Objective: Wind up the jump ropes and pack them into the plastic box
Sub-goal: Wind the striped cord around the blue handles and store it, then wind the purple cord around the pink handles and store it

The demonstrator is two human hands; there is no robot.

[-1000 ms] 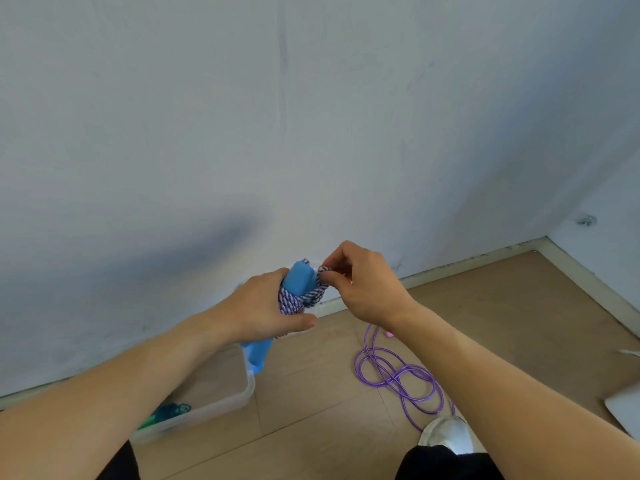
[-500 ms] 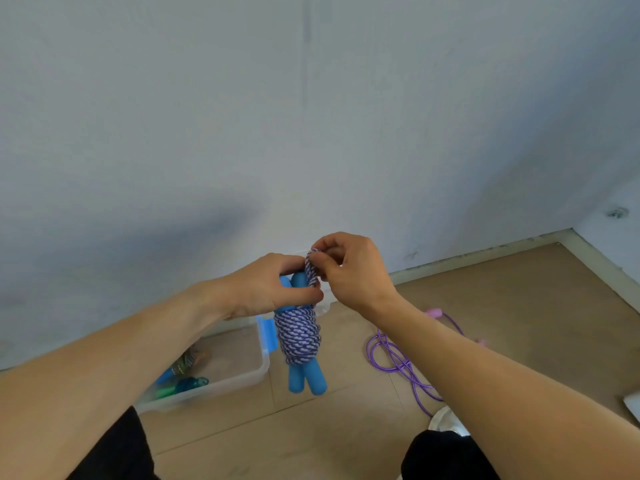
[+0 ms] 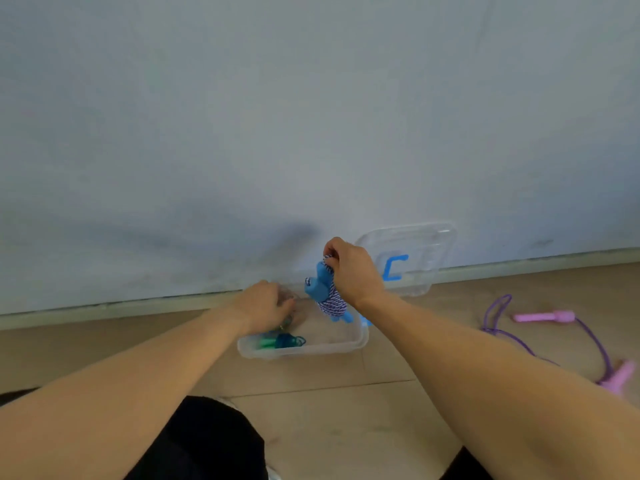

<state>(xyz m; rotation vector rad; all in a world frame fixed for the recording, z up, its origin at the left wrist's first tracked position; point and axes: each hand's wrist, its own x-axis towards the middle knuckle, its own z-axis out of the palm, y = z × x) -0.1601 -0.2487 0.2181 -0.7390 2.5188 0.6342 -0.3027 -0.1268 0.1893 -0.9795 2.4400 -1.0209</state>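
A wound blue jump rope (image 3: pixel 327 292), with blue handles and a blue-and-white striped cord, hangs over the clear plastic box (image 3: pixel 311 349). My right hand (image 3: pixel 349 268) is shut on its top end. My left hand (image 3: pixel 265 306) reaches into the box's left part with curled fingers, over things I cannot make out. A green and blue wound rope (image 3: pixel 280 341) lies in the box at the front left. A purple jump rope (image 3: pixel 595 337) with pink handles lies loose on the floor at the right.
The box's clear lid (image 3: pixel 419 244) with a blue clip leans against the white wall behind the box. A baseboard (image 3: pixel 121 306) runs along the wall. Wood floor (image 3: pixel 346 420) lies in front. My dark-clothed knees sit at the bottom edge.
My left hand let go of the blue bundle and dropped into the box. My right hand carried the bundle over the box. The view swung left, showing the lid and the pink handles.
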